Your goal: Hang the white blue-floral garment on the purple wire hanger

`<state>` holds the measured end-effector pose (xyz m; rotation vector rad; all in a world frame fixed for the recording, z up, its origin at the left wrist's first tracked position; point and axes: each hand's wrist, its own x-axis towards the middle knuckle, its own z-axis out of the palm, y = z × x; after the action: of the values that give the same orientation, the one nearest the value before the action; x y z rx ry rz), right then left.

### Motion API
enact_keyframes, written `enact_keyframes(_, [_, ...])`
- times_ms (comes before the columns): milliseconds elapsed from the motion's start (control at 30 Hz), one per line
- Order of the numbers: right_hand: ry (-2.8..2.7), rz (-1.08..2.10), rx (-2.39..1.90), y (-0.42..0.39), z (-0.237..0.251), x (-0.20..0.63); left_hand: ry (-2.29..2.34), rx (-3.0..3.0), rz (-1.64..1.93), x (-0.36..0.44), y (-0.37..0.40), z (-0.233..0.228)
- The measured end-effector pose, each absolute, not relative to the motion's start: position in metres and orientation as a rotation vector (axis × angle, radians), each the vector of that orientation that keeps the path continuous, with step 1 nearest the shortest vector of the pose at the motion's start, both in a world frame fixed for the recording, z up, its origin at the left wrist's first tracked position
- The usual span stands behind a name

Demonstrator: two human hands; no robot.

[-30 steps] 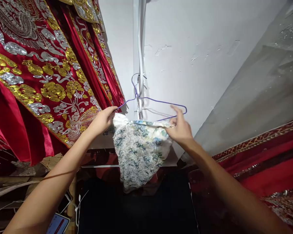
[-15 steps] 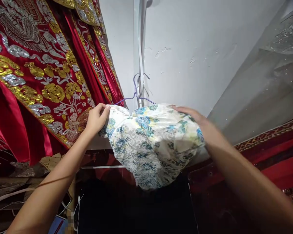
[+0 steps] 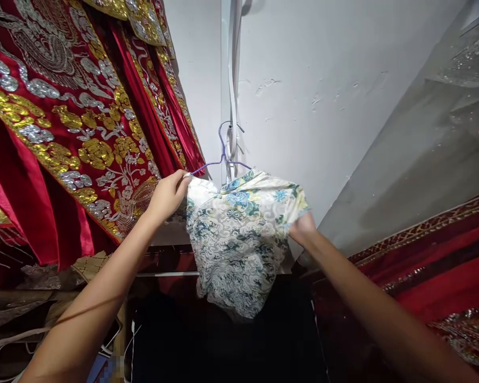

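Observation:
A short-sleeved white blouse (image 3: 235, 250) with a blue, green and yellow floral pattern hangs in front of me on a purple wire hanger (image 3: 223, 151). The hanger's hook is at a nail on the pale strip along the wall. My left hand (image 3: 170, 198) pinches the blouse's shoulder at its left end, thumb and fingers closed on the cloth by the hanger arm. On the other side, my right hand (image 3: 304, 230) is at the sleeve's lower edge. Motion blurs it, and its fingers are partly hidden by the cloth.
Red velvet hangings (image 3: 104, 138) with gold and silver sequin embroidery fill the left side. A white wall (image 3: 303, 96) stands behind, with grey sheeting (image 3: 407, 143) to the right. Red trimmed cloth (image 3: 443, 271) lies at right; loose cords (image 3: 14, 338) are at lower left.
My right hand has moved from the top of the shoulder down and inward to the sleeve edge. The blouse's right side has dropped and narrowed. My left hand keeps its pinch.

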<state>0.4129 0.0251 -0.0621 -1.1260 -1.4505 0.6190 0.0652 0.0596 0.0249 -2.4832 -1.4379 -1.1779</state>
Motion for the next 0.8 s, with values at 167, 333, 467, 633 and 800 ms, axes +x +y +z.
enact_keyframes(167, [-1.172, 0.985, -1.042, 0.015, -0.036, 0.453, -1.454, -2.462, -1.214, 0.072, 0.061, 0.031])
enact_keyframes(333, [-1.085, 1.001, -0.823, 0.015, 0.018, 0.432, -1.539, -2.398, -1.351, 0.092, 0.071, 0.039])
enact_keyframes(467, [-1.127, 1.113, -0.704, -0.005, 0.025, 0.397, -1.418, -2.58, -1.826, 0.102, 0.078, 0.04])
enact_keyframes(633, [-1.771, 1.436, -0.671, -0.035, 0.013, 0.395, -1.408, -2.641, -2.556, 0.099, 0.073, 0.024])
enact_keyframes(800, [-2.228, 0.766, -1.038, -0.028, -0.014, 0.38, -1.089, -2.807, -2.709, 0.111, 0.032, 0.012])
